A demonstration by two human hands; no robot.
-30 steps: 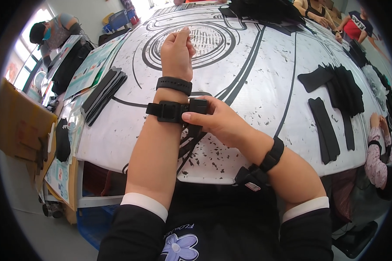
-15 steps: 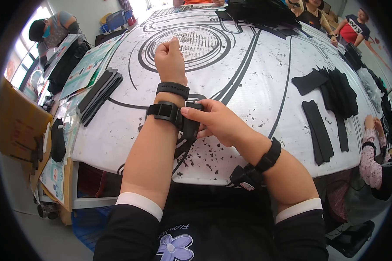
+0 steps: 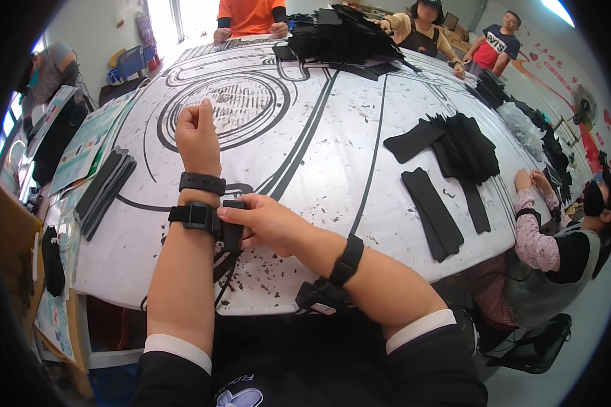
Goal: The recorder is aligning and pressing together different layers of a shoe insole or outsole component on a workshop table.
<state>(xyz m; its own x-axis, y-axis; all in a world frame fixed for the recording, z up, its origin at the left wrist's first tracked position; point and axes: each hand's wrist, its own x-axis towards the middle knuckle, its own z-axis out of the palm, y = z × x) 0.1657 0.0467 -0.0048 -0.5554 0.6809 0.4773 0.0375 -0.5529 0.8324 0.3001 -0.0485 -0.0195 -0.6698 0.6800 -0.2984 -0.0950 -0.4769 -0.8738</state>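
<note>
My left hand (image 3: 198, 139) is raised over the white table cover, its fingers curled into a loose fist with nothing showing in it. Around that wrist sit a black watch band (image 3: 202, 182) and, below it, a wider black strap (image 3: 195, 216) with a buckle. My right hand (image 3: 268, 224) pinches a small black box-shaped device (image 3: 232, 232) at the side of this strap, thumb on its near face; the other fingers are partly hidden behind it. A dark cable runs down from the device. On my right forearm is another black strap (image 3: 347, 260), with a black device (image 3: 319, 296) hanging beside it.
Flat black fabric pieces (image 3: 433, 214) and a fanned stack (image 3: 465, 149) lie to the right. A large black pile (image 3: 343, 42) covers the far side. Folded dark strips (image 3: 106, 191) lie at left. People sit or stand around the table (image 3: 319, 190), one close at right.
The view has turned right and up, so the table and my arms appear farther left and lower. My right hand keeps its pinch on the device; my left stays closed.
</note>
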